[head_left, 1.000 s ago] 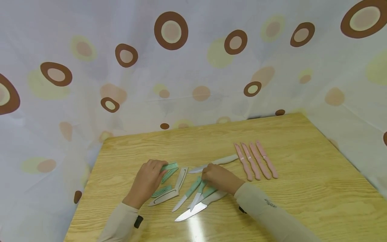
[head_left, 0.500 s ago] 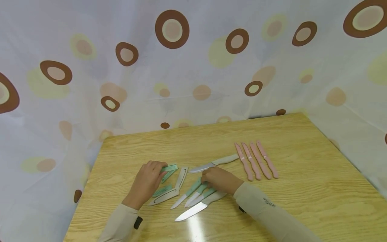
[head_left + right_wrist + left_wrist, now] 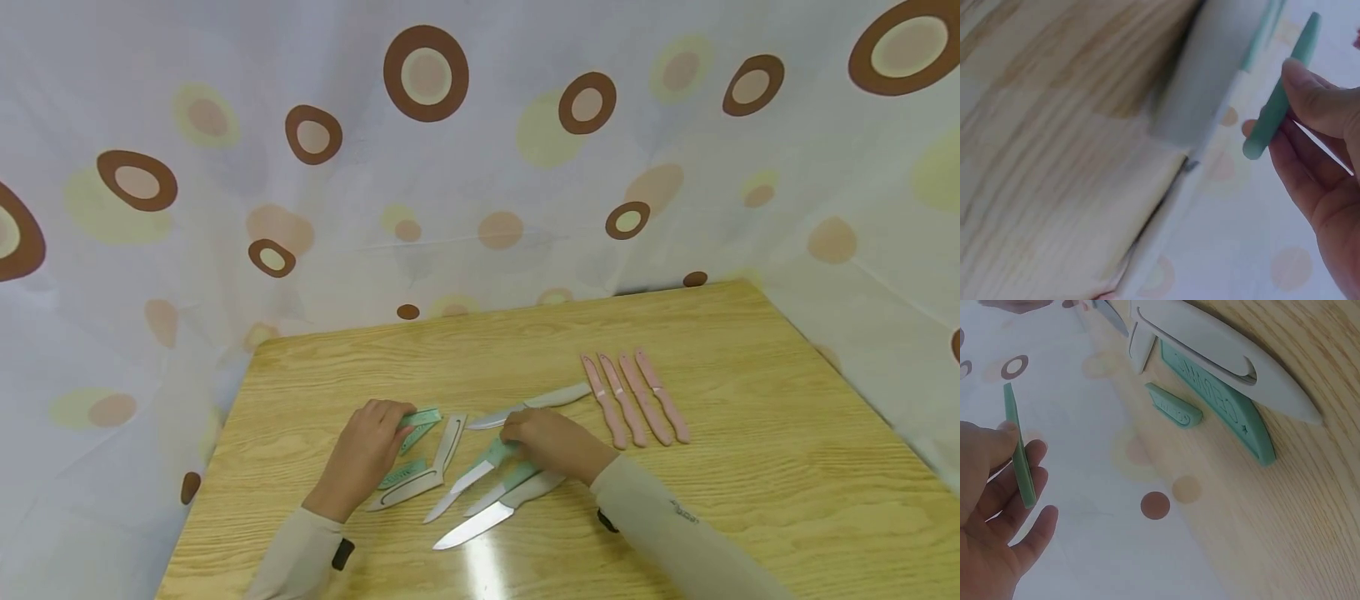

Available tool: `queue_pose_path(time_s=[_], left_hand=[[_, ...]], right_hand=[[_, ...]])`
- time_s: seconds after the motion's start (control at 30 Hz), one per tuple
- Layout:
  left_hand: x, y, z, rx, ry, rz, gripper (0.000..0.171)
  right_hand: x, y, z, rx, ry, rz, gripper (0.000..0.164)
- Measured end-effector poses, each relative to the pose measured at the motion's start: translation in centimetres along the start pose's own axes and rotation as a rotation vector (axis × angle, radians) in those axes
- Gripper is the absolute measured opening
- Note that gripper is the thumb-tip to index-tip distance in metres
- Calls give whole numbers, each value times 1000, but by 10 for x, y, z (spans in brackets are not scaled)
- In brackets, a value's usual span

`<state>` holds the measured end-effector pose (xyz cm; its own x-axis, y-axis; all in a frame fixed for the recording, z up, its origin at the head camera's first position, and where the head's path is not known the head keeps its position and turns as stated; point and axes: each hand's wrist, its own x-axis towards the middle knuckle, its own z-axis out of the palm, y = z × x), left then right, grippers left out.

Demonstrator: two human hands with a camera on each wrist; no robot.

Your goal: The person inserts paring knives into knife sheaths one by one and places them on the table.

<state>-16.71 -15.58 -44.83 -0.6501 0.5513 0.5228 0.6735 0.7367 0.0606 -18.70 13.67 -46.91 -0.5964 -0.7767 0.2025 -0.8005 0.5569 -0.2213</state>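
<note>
The left hand (image 3: 367, 447) pinches a thin green sheath (image 3: 1022, 465) in its fingers near an embossed, curved green cover (image 3: 1227, 407), lettering unclear; the right hand's (image 3: 553, 447) fingers grip a smooth green-handled knife (image 3: 1265, 127) over the wood-grained counter (image 3: 750, 500).

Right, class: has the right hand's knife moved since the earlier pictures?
Yes: in the head view, the green knife has swung left, away from the front cream knife.

- Head view: evenly bright; white glare streaks the near side of the bench (image 3: 787, 483).
- Left wrist view: hazy, low contrast.
- Right wrist view: pale handle (image 3: 1204, 81) blurred, soft shadow beside it; green handle (image 3: 1270, 119) sharper.
</note>
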Motion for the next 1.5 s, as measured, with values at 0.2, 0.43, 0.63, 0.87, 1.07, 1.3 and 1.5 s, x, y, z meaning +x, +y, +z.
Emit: queue_pose_path(time_s=[0.2, 0.43, 0.63, 0.87, 1.07, 1.3, 1.5], left_hand=[[0, 0, 0, -21, 32, 8, 26], [6, 5, 0, -52, 54, 18, 28], [8, 8, 0, -81, 57, 25, 30], [9, 11, -2, -112, 56, 52, 28], [10, 14, -4, -161, 63, 54, 28], [11, 16, -5, -220, 87, 55, 27], [10, 17, -3, -238, 93, 90, 22]], right_hand=[[-13, -6, -19, 87, 263, 66, 22], [-20, -8, -25, 30, 415, 187, 19], [-22, -8, -25, 13, 433, 218, 17], [-21, -9, -24, 2, 440, 222, 18], [-21, -9, -24, -16, 433, 219, 19], [-22, -9, -22, -63, 436, 195, 21], [-21, -13, -22, -78, 461, 140, 24]])
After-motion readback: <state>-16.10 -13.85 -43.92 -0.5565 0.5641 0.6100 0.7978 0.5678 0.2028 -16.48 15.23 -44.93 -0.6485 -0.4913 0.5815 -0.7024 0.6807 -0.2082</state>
